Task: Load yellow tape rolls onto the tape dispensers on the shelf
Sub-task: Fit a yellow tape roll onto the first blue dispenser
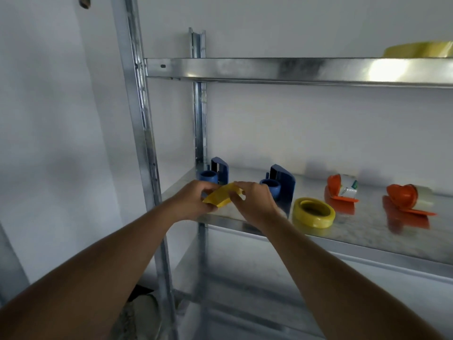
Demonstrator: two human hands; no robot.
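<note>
Both hands hold one yellow tape roll [219, 198] just above the front edge of the metal shelf [367, 231]. My left hand [196, 201] grips its left side and my right hand [252, 200] pinches its right side. Two blue tape dispensers stand behind the hands: one [215, 173] at the far left, the other [282, 185] to its right, both with bare spindles. A second yellow tape roll [314, 215] lies flat on the shelf right of the second dispenser.
Two orange dispensers with clear tape, one [340, 192] near the middle and one [407, 200] further right, sit on the same shelf. Another yellow roll [419, 49] rests on the upper shelf at the right. Steel uprights [144, 143] stand at the left.
</note>
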